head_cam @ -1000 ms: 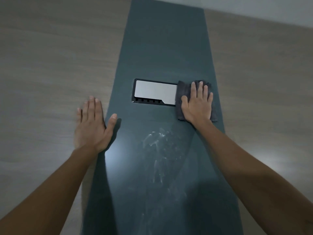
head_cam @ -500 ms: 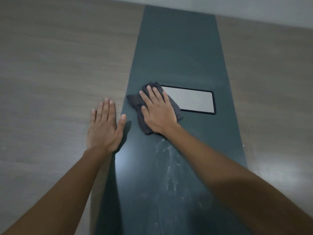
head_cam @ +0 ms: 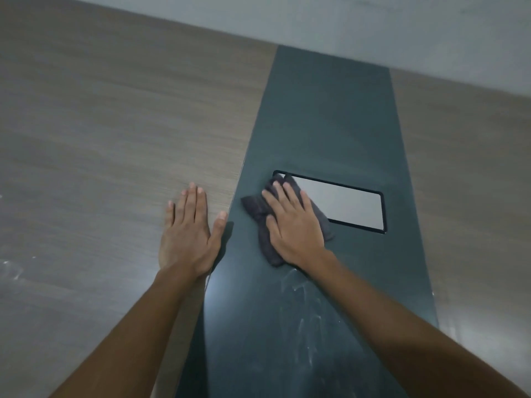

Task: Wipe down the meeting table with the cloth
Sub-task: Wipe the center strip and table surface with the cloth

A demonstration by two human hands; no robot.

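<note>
The meeting table has a wood-grain top with a dark grey centre strip running away from me. A dark grey cloth lies on the strip, overlapping the left end of a recessed silver cable-box lid. My right hand presses flat on the cloth, fingers spread. My left hand rests palm down on the wood, its thumb touching the strip's left edge. It holds nothing.
Whitish smear marks streak the dark strip near me, under my right forearm. Faint smudges show on the wood at the far left. A pale wall runs along the table's far edge.
My right hand slid the cloth from the right end of the lid across to its left end. My left hand stayed planted. The view shifted left.
</note>
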